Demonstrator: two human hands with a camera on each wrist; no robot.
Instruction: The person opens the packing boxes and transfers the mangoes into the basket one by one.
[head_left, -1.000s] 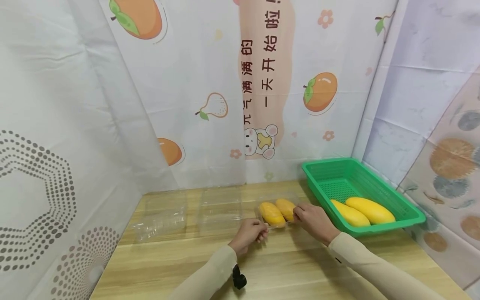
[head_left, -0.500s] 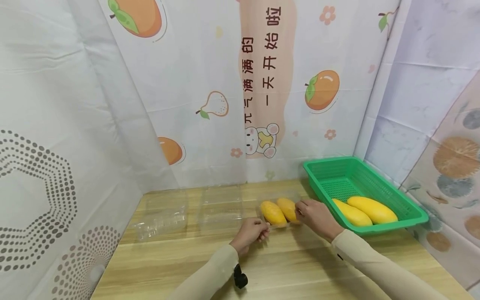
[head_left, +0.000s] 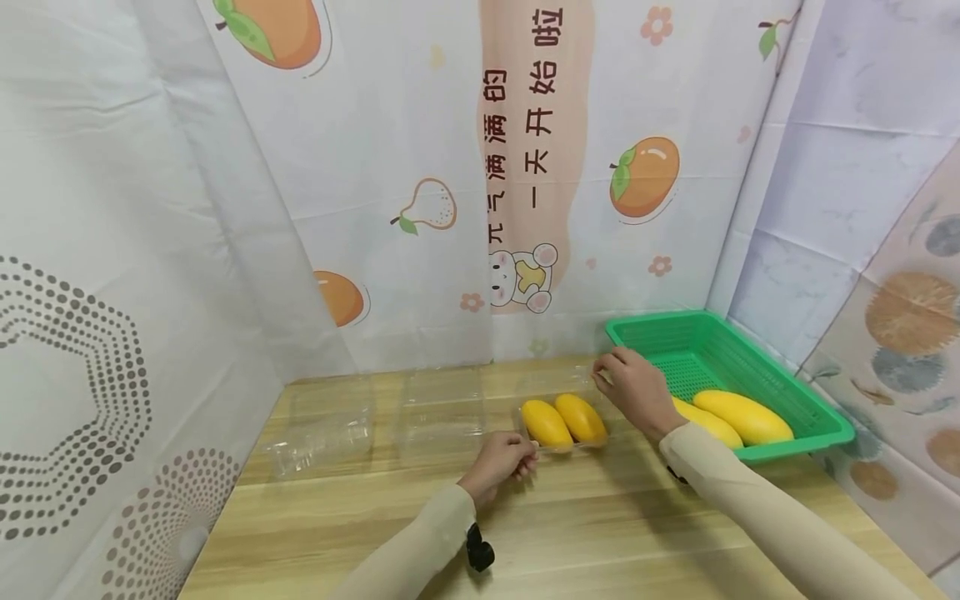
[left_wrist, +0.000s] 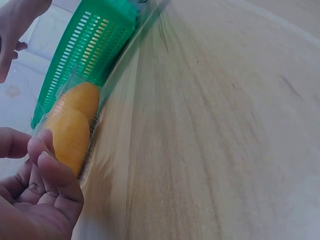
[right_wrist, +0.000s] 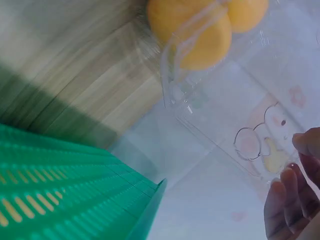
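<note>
Clear clamshell (head_left: pixel 576 451) open on bench (head_left: pixel 570 525), two mangoes (head_left: pixel 546 424) inside; left hand (head_left: pixel 498 464) pinching near-left corner, right hand (head_left: pixel 636 392) pinching lid (right_wrist: pixel 225 120) edge.

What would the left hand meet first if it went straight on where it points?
The clear container, seemingly touching the left hand; then probably the nearer mango inside; depth is unclear.

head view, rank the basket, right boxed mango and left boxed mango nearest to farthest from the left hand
1. Left boxed mango, just right of the left hand
2. Right boxed mango, farther right
3. Basket, far right
</note>
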